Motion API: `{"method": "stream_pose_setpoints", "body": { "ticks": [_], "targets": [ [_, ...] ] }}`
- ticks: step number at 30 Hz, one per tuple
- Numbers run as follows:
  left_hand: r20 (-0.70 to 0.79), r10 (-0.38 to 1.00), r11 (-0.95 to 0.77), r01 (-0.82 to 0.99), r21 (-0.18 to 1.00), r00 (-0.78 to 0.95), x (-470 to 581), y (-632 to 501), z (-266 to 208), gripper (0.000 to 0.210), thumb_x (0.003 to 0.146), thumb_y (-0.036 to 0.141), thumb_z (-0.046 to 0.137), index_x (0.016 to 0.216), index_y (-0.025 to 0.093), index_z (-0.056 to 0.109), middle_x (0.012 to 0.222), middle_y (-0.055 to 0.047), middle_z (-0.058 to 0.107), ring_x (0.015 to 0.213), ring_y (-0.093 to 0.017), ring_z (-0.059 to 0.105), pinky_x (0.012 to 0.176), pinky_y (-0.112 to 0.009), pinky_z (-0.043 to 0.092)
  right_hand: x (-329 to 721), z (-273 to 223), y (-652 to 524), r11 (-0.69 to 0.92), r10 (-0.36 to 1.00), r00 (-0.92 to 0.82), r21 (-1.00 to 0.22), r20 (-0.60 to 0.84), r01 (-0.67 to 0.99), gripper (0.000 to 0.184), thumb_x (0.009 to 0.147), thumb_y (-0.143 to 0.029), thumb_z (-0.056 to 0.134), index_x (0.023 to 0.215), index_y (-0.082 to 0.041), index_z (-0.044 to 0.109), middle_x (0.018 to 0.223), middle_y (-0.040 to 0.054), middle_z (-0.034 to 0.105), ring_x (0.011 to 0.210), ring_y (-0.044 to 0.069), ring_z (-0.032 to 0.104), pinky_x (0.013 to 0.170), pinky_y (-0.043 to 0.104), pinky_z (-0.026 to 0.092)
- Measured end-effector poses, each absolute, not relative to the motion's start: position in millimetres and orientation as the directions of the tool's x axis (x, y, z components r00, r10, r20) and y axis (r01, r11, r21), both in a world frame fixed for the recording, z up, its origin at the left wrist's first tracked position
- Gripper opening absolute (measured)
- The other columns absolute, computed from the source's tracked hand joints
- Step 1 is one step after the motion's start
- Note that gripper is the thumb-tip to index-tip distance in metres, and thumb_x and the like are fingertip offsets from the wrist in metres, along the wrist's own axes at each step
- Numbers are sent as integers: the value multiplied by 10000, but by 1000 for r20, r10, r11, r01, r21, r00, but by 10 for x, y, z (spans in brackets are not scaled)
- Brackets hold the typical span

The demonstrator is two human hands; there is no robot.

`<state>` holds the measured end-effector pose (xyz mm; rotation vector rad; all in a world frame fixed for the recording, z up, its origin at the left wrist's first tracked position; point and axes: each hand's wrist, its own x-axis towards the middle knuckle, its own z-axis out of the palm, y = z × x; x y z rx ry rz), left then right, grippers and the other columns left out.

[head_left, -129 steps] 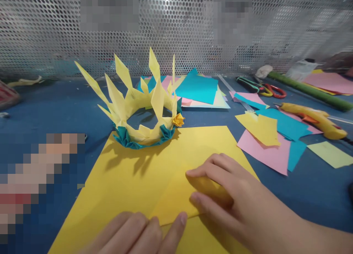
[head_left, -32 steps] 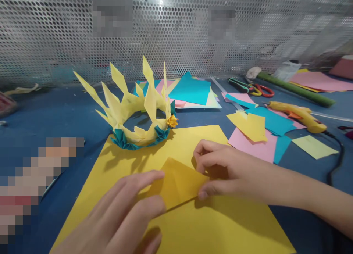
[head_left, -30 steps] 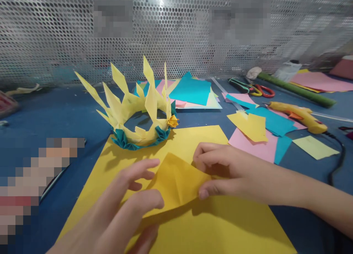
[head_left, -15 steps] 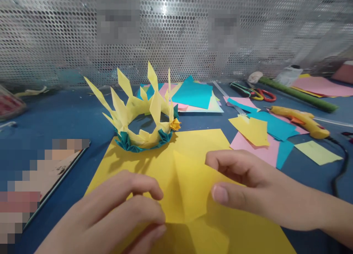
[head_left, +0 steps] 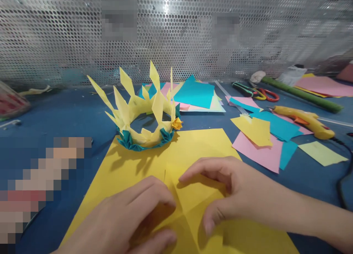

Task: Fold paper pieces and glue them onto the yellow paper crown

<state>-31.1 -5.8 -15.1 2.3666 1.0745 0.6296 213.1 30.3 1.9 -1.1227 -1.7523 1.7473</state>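
Note:
A small creased square of yellow paper (head_left: 193,199) lies on a larger yellow sheet (head_left: 201,145), and the two are hard to tell apart. My left hand (head_left: 132,213) is at the small paper's left side, fingers bent and thumb apart, with nothing visibly gripped. Over the paper's right side, my right hand (head_left: 228,188) has its index finger stretched toward the middle crease and its thumb spread below. Whether these fingertips touch the paper I cannot tell. Beyond both hands stands a pale yellow paper crown (head_left: 138,136) with teal folded trim and a small orange paper flower (head_left: 177,123).
Coloured paper (head_left: 195,96) is stacked behind the crown. To the right lie paper scraps (head_left: 261,131), a yellow glue gun (head_left: 306,118) with a black cord, scissors (head_left: 268,95) and a green stick (head_left: 303,94). A perforated metal panel (head_left: 176,37) closes off the back.
My right hand has moved left and its index finger has come over the paper's crease. My left hand has shifted slightly right. The raised small paper now looks flatter.

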Motion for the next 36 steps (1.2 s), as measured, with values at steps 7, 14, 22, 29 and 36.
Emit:
{"method": "stream_pose_setpoints", "body": {
  "ticks": [7, 14, 22, 29, 36],
  "targets": [
    [229, 767, -588, 514, 624, 600, -319, -39, -199, 118, 850, 222, 660, 876, 268, 555, 738, 75, 633, 582, -101, 595, 515, -165, 463, 2104, 138, 276, -76, 785, -553, -930, -278, 359, 496, 581, -240, 926, 1048, -341, 791, 1374, 9, 615, 1387, 288, 469, 1056, 381, 506],
    [275, 782, -578, 488, 654, 559, -316, -74, -207, 125, 918, 181, 570, 831, 268, 554, 682, 82, 609, 539, -78, 574, 482, -155, 431, 2071, 74, 286, -26, 881, -449, -962, -150, 272, 325, 553, -266, 956, 805, -273, 750, 1365, 3, 588, 1319, 236, 520, 973, 299, 536],
    [316, 805, -573, 516, 637, 503, -325, -44, -172, 153, 900, 187, 631, 794, 271, 559, 643, 97, 589, 511, -78, 565, 449, -162, 418, 2122, 14, 285, 39, 901, -430, -973, -63, 226, 85, 754, -271, 826, 802, -230, 770, 1382, 52, 500, 886, 139, 686, 592, 208, 581],
    [276, 825, -526, 489, 696, 493, -321, -59, -194, 146, 889, 160, 611, 873, 304, 594, 714, 106, 662, 572, -84, 632, 499, -156, 468, 2105, 15, 265, 223, 864, -503, -898, 2, 379, 89, 802, -271, 798, 730, -245, 753, 1169, 57, 636, 1320, 248, 498, 936, 312, 536],
    [289, 820, -524, 443, 727, 495, -292, -53, -154, 221, 842, 100, 641, 876, 317, 614, 731, 121, 675, 606, -64, 653, 557, -104, 490, 2055, 6, 211, 375, 813, -572, -852, 113, 364, 77, 843, -160, 719, 791, -215, 736, 1049, 28, 672, 948, 142, 685, 823, 227, 546]
  ]
}}
